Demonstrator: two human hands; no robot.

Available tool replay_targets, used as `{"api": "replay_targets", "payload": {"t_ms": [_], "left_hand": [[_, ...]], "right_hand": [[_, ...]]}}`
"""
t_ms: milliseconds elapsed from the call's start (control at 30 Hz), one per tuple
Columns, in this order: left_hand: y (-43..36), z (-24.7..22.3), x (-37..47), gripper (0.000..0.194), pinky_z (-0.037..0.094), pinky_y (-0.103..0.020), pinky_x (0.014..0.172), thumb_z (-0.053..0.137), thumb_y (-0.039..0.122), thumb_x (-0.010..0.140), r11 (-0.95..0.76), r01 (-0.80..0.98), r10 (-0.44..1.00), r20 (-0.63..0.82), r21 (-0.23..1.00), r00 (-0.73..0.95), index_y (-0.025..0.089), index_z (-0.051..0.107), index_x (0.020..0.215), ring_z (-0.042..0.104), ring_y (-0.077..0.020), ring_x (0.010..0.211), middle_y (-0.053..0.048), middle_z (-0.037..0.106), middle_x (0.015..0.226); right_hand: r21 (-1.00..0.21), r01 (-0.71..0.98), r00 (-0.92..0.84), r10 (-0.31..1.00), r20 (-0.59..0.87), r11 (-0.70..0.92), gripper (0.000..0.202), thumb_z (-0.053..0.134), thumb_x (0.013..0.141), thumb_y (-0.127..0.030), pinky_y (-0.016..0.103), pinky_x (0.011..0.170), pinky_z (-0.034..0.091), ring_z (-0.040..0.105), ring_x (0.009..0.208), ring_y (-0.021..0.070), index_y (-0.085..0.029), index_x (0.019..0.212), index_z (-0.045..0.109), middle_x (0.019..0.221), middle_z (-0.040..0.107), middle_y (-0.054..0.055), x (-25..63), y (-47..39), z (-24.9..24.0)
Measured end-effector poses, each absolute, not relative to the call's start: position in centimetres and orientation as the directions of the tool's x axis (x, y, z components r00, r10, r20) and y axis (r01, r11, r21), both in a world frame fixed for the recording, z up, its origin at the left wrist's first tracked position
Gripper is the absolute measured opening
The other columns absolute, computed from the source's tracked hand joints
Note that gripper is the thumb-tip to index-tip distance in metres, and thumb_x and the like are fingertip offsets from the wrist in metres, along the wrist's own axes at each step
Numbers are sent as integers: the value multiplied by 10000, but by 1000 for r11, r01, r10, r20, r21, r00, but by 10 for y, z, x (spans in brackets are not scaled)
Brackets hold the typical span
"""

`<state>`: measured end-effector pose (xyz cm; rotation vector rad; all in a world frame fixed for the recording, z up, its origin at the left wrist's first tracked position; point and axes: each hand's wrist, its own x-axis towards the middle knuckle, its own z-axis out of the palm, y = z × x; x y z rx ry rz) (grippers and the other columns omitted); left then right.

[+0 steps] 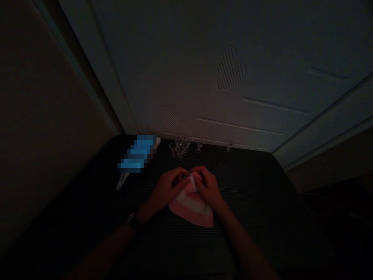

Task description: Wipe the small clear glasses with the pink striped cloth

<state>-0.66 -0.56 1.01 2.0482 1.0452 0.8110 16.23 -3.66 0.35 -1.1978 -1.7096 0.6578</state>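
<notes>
My left hand [170, 184] is closed around what looks like a small clear glass [181, 178], mostly hidden by the fingers. With its fingers bunched, my right hand [210, 187] grips a pink and white striped cloth [192, 208] and presses it against the glass. The cloth's lower part hangs down between both hands, above the dark table. Both hands meet at the top of the cloth. Beyond them stands a cluster of several small footed glasses [180, 148]. To the right of that group are a separate glass [199, 145] and another small glass [228, 146].
The dark table [250, 198] backs onto a pale panel [186, 77] with raised hearts and lines. A lit blue screen [138, 153], blurred out, leans at the back left on a white support [122, 180]. At the far right lies a thin pale cable [316, 212]. The room is dim.
</notes>
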Motion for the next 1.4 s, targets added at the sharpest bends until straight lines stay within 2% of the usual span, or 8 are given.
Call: {"api": "replay_targets", "payload": {"t_ms": [300, 533, 700, 1000, 1400], "left_hand": [[-8, 11, -5, 250, 423, -249, 686, 486, 336, 829, -444, 340, 825, 231, 829, 516, 199, 544, 1030, 545, -144, 779, -18, 602, 925], [-8, 11, -3, 254, 406, -235, 616, 513, 372, 804, -440, 375, 819, 193, 816, 540, 188, 542, 976, 531, -133, 684, 5, 582, 788], [-7, 8, -2, 237, 400, -232, 616, 515, 379, 794, -446, 411, 821, 181, 795, 541, 175, 547, 911, 528, -135, 694, 1, 584, 788], [-8, 6, -2, 171, 413, -246, 670, 491, 314, 803, -493, 410, 806, 225, 768, 548, 179, 545, 893, 543, -146, 742, -9, 593, 826], [-12, 10, -2, 146, 392, -237, 624, 478, 280, 806, -496, 415, 798, 212, 762, 564, 167, 551, 863, 520, -135, 683, 2, 575, 767]], "right_hand": [[-843, 432, 39, 928, 372, 320, 105, 470, 839, -289, 242, 647, 410, 528, 718, 132, -199, 884, 500, 781, 545, -1, 162, -37, 1], [-822, 438, 41, 906, 422, 363, 55, 453, 831, -247, 245, 644, 394, 493, 715, 129, -195, 836, 471, 788, 513, 7, 158, -36, 0], [-792, 451, 14, 883, 469, 413, 32, 458, 806, -219, 248, 653, 388, 487, 719, 128, -198, 787, 473, 787, 503, 8, 154, -35, 0], [-768, 440, -14, 859, 512, 465, 115, 453, 797, -195, 256, 661, 397, 496, 741, 135, -208, 693, 405, 777, 485, 13, 156, -37, -1], [-706, 532, -11, 838, 545, 466, 194, 475, 824, -218, 285, 666, 375, 463, 713, 146, -207, 644, 402, 691, 468, 2, 158, -38, 5]]}}
